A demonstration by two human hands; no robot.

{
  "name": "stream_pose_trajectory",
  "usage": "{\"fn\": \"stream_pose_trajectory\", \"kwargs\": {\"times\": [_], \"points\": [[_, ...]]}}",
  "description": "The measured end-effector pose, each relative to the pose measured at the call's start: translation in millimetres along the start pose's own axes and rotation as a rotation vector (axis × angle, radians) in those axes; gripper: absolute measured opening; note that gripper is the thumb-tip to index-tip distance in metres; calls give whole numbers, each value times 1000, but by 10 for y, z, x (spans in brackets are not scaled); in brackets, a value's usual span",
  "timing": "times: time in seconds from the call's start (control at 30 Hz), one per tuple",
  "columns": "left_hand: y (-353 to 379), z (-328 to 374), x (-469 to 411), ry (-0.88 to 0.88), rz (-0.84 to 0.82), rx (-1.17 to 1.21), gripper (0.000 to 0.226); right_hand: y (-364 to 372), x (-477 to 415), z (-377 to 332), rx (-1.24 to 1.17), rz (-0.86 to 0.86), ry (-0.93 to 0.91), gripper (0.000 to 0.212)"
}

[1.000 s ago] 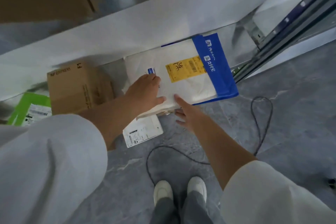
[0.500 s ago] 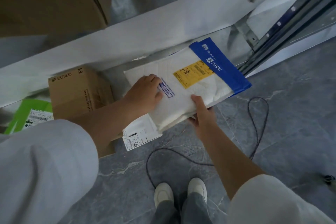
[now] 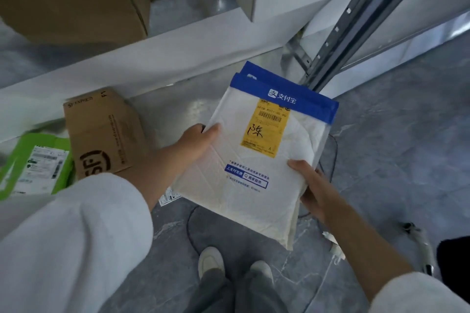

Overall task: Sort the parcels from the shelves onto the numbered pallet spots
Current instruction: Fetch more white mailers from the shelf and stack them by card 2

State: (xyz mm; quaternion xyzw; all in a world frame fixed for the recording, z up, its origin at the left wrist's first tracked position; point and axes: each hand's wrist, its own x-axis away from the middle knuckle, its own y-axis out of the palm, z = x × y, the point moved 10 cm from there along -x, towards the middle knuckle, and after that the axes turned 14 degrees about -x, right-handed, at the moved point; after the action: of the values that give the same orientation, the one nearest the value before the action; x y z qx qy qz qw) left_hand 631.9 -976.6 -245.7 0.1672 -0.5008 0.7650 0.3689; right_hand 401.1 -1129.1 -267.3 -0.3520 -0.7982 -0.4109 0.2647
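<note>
Fingers of the left hand and right hand clamped opposite edges of the white-and-blue mailer, held above the floor before the shelf; pickup seemed done, carrying it to its numbered spot next.

Grey marbled floor under a white shelf, with brown carton, green parcel, black cable.

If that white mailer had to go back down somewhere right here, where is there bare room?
Bare grey floor lies right of the white mailer, past the shelf post, crossed only by a thin black cable. The low spot under the shelf is crowded at left by the brown box and green parcel.
</note>
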Motion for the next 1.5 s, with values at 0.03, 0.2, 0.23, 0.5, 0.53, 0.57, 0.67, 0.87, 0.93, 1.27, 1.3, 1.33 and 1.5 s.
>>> {"fn": "stream_pose_trajectory", "kwargs": {"times": [0.03, 0.2, 0.23, 0.5, 0.53, 0.57, 0.67, 0.87, 0.93, 1.27, 1.3, 1.33, 1.5], "points": [[20, -2, 117, 7, 21, 49, 44, -52, 56, 6, 17, 44, -9, 47], [197, -118, 633, -28, 5, 166, 37, -152, 365, 37, 162, 223, -23, 48], [212, -171, 768, -51, 6, 176, 39, -123, 462, 22, 162, 221, -36, 47], [227, -499, 2160, -209, 99, 512, 25, 98, 1514, -235, 264, 114, -96, 59], [204, -539, 2366, -224, 121, 550, 23, 176, 1663, -232, 269, 65, -80, 61], [173, -564, 2590, -231, 145, 583, 21, 263, 1822, -211, 269, 11, -59, 64], [26, -712, 3191, -260, 233, 660, 22, 548, 2246, -172, 311, -142, -52, 64], [-325, -1212, 4330, -266, 378, 824, 26, 1184, 3037, -10, 418, -238, -196, 74], [-492, -1393, 4785, -267, 454, 863, 21, 1452, 3304, 195, 430, -295, -186, 72], [-1104, -2903, 6689, -439, 802, 943, 26, 3183, 4539, 1544, 643, -623, -104, 61], [-1147, -3097, 6884, -460, 841, 947, 26, 3375, 4665, 1716, 679, -664, -108, 61], [-1178, -3317, 7072, -486, 880, 952, 26, 3566, 4816, 1906, 717, -704, -106, 60], [-1205, -4356, 8138, -621, 1106, 1035, 28, 4309, 5536, 3057, 855, -825, -19, 26]]}}
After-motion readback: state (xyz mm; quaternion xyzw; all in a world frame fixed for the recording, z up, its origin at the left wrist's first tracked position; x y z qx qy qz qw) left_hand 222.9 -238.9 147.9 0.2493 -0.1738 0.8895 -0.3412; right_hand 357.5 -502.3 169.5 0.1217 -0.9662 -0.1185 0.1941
